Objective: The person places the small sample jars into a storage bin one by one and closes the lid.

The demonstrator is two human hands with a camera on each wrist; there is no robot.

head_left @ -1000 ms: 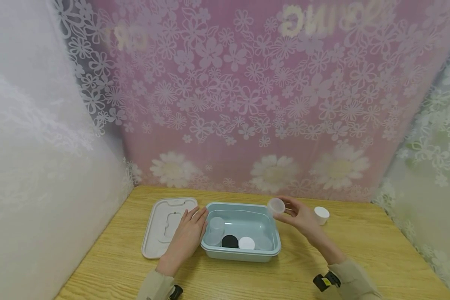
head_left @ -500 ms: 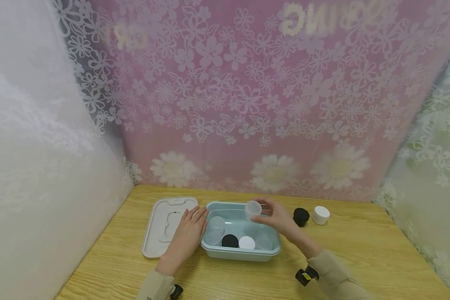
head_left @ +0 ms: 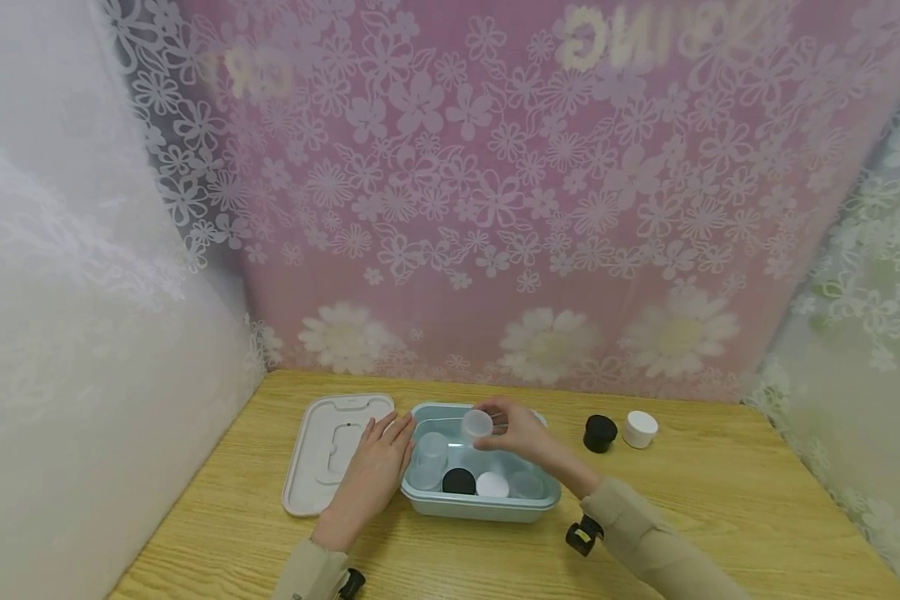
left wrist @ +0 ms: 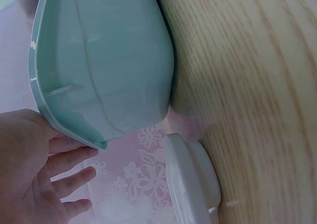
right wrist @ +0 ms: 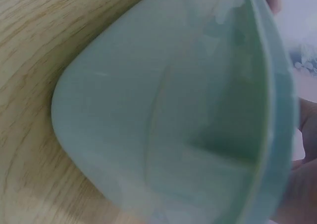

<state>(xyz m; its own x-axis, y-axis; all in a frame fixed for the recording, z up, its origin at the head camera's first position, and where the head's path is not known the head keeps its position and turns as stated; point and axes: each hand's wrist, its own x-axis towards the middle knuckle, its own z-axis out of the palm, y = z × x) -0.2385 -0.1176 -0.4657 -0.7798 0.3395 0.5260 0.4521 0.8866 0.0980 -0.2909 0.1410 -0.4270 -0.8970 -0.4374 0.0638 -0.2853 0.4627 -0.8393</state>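
A pale blue plastic box [head_left: 480, 510] stands on the table in the head view. Over its back part, my right hand [head_left: 521, 429] pinches a small translucent round jar [head_left: 477, 426] between thumb and fingers. My left hand [head_left: 375, 467] rests with straight fingers against the box's left rim, as the left wrist view also shows. Inside the box are translucent jars [head_left: 432, 447] at the left, a black-topped jar [head_left: 459, 481] and a white-topped jar [head_left: 492, 484] at the front, and another translucent one [head_left: 526, 485] at the right. The right wrist view shows mainly the box's wall [right wrist: 148, 110].
A pale flat lid [head_left: 318, 450] lies left of the box, partly behind the left hand. To the right stand a black jar [head_left: 600, 433] and a white jar [head_left: 640, 429], close together on the wooden table [head_left: 720, 500]. A floral curtain [head_left: 495, 208] hangs behind.
My right hand has carried the translucent jar leftward, from the box's right rim to above its middle. The black jar at the right has come into view. My left hand stays put.
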